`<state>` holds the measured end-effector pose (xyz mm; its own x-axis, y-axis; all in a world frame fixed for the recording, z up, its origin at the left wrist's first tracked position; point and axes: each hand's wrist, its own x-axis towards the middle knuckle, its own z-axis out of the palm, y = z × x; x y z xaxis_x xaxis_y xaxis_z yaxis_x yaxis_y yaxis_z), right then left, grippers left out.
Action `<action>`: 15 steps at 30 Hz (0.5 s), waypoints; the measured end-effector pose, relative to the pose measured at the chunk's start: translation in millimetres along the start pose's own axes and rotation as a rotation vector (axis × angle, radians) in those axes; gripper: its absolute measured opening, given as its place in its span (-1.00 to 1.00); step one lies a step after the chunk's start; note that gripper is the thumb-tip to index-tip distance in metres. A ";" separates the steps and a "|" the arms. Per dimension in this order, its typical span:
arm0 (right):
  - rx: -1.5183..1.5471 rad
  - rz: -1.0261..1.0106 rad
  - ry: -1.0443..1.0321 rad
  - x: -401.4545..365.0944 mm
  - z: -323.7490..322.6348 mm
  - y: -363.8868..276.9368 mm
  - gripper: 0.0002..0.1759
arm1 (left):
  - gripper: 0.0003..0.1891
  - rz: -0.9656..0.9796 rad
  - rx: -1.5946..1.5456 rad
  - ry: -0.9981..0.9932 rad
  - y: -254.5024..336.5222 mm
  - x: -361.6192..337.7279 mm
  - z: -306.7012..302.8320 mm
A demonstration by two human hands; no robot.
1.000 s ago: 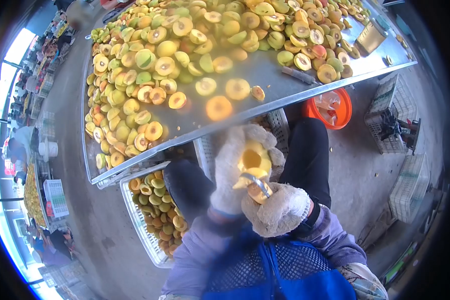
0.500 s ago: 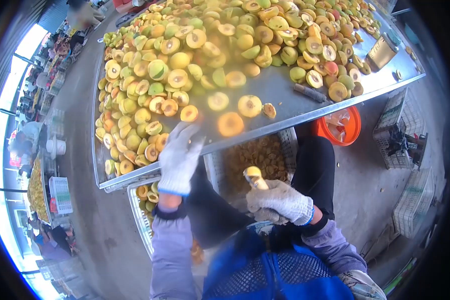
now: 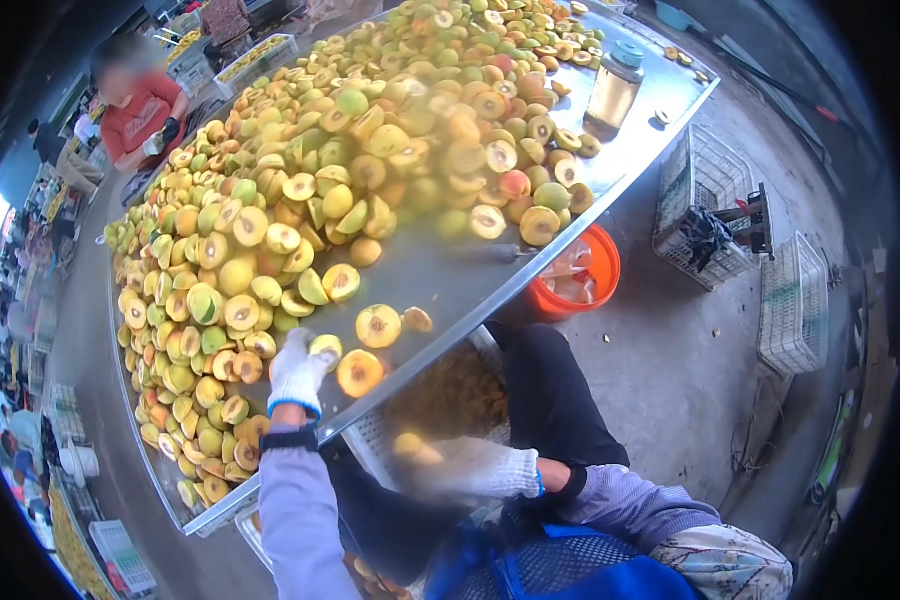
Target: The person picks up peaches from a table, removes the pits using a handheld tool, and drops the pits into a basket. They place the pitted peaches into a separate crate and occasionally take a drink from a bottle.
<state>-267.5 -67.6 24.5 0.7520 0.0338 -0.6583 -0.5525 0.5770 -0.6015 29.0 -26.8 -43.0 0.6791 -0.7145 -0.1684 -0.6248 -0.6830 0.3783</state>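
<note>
My left hand (image 3: 295,372), in a white knit glove, is at the near edge of a metal table (image 3: 425,300), its fingers closed about an apricot half (image 3: 326,349). Two more apricot halves lie cut face up close by, one (image 3: 360,373) just right of it and one (image 3: 379,326) farther back. A large pile of halved apricots (image 3: 245,225) covers the left and back of the table. Low over my lap, my gloved right hand (image 3: 480,468) is closed and smeared by motion. A blurred yellow thing (image 3: 415,447) sticks out from its fingers; I cannot tell what it is.
Under the table edge stands a crate (image 3: 370,450) with brown pieces inside. An orange bucket (image 3: 600,265) holds plastic bags. White crates (image 3: 795,305) stand on the floor at right. A bottle (image 3: 615,90) is on the table. Another person (image 3: 142,115) sits across the pile.
The view has swung to the right and the table now appears tilted. My left hand has closed on an apricot half. My right hand has moved with its yellow thing toward my left.
</note>
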 end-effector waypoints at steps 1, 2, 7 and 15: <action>-0.134 -0.071 0.037 0.5 -3.9 0.7 -0.72 | -0.54 -0.069 -0.282 0.028 -0.6 -3.5 -0.2; -0.266 -0.131 0.066 -0.6 -7.1 -0.8 -0.70 | -0.56 -0.152 -0.562 0.050 -4.7 -12.7 -2.4; -0.589 -0.094 0.227 -8.3 4.7 -19.5 -0.54 | -0.61 0.215 -0.855 -0.212 77.5 -128.1 -52.4; -0.501 -0.179 0.311 -27.8 25.4 -21.7 -0.65 | -0.51 -0.173 -1.728 -0.010 87.3 -169.7 -36.2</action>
<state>-267.3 -60.3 67.4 0.7505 -0.3110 -0.5831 -0.5857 0.0954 -0.8049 -126.9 40.3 51.6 0.6816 -0.6622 -0.3113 0.5523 0.1866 0.8125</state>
